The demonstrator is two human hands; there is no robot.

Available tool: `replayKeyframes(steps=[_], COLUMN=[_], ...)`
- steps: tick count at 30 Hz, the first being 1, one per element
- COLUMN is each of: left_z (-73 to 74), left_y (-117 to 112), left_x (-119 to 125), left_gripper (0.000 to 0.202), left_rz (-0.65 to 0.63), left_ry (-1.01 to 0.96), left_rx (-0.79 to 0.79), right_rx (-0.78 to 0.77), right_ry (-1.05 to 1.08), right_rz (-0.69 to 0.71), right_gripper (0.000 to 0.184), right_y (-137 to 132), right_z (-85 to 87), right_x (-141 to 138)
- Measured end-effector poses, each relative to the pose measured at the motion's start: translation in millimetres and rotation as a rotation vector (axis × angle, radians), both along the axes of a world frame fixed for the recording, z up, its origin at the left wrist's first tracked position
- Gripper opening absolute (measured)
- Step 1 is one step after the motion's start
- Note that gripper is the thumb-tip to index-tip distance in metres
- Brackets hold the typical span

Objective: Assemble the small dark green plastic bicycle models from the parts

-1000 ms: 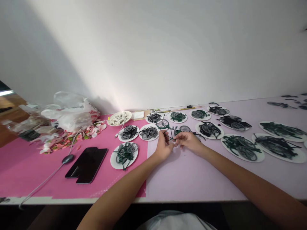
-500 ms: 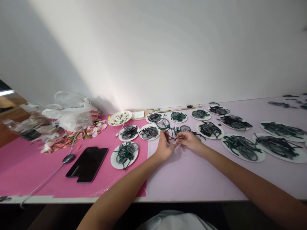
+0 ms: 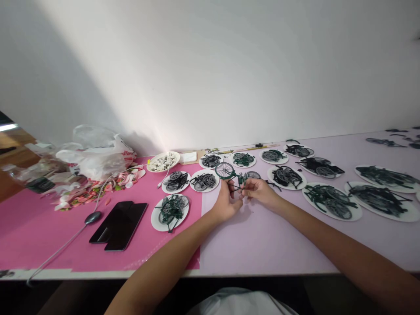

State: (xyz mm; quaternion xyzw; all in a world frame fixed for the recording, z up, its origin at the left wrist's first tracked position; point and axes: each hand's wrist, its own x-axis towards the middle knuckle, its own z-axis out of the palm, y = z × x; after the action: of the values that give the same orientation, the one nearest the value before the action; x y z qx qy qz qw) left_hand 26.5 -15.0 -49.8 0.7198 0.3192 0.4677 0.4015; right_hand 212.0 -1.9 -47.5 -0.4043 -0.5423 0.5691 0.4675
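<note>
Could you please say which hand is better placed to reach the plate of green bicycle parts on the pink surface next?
Probably the left hand: the plate lies on its side, with the right hand farther away. Both hands are at the miniature bicycle; the left might need to release it.

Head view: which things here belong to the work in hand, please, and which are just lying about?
Seem to belong:
green bicycle piece with a wheel, between the left hand and the right hand
similar wheeled parts on white plates

Seem just lying about:
white plastic bag
pink petal-like pieces
black flat devices
grey oval object on the cable
</note>
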Motion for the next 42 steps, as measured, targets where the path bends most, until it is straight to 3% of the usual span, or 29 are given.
replayKeyframes(steps=[10, 16, 28, 42], left_z=[6.6, 5.7, 2.4, 6.6], left_y=[-3.9, -3.6, -0.9, -2.7], left_x=[-0.1, 1.2, 1.7, 2.1], left_gripper=[0.059, 0.062, 0.061, 0.056], left_rz=[0.042, 0.05, 0.045, 0.109], left_ry=[-0.025, -0.021, -0.042, 0.061], left_rx=[-0.088, -0.084, -0.11, -0.03], right_rx=[0.014, 0.107, 0.09, 0.185], right_ry=[0.012, -0.061, -0.053, -0.196], right_rz=[0.001, -0.03, 0.003, 0.019], right_gripper=[0.047, 0.046, 0.045, 0.021], right_y=[1.5, 3.5, 0.8, 2.2], right_z=[-3.1, -4.6, -2.1, -2.3], right_x=[0.3, 2.5, 2.3, 6.7])
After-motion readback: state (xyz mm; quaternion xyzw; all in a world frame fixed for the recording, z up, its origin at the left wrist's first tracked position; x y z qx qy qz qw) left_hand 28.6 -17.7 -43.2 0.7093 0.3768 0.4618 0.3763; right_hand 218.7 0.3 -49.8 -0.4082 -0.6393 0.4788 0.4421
